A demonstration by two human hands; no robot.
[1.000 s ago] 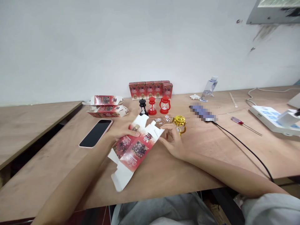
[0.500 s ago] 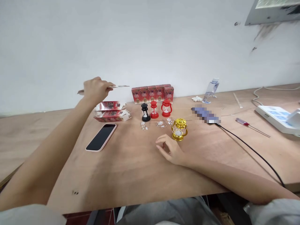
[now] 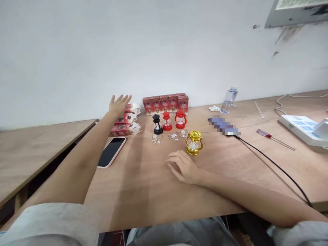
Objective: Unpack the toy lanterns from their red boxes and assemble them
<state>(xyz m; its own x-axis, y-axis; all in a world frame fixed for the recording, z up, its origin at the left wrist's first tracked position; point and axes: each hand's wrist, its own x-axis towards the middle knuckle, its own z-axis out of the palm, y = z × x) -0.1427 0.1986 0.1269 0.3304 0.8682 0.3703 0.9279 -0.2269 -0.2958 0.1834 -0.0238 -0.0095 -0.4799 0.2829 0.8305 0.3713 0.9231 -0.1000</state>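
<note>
Red printed cartons (image 3: pixel 128 118) with white flaps lie heaped just beneath and beside the spread fingers of the left hand (image 3: pixel 118 106).

Nearest is the right hand (image 3: pixel 183 168), low over the tabletop (image 3: pixel 143 191), its fingers loosely bent, the thumb a narrow gap from them, nothing visibly held. Just beyond those fingers stands a gold lantern (image 3: pixel 194 145), upright and untouched. Nearer than the left fingers, partly behind the left forearm, lies a phone (image 3: pixel 112 152). Farther from the right fingers come small flat white pieces (image 3: pixel 174 136), then an upright black lantern (image 3: pixel 157 125) and two red lanterns (image 3: pixel 167 122). The left fingers are wide and show no carton between them; whether they touch the heap I cannot tell. Right of them, against the wall, stands a row of closed red boxes (image 3: pixel 164 104).

Setting a carton down well here probably means lifting the fingers straight off, so that no flap catches and the heap does not slide.

Half a second ago the left fingers gripped a flat carton in the air above two others; now they are splayed and three layers show below. The right hand has barely shifted, its fingers slightly flatter, and the lanterns stand where they did.
</note>
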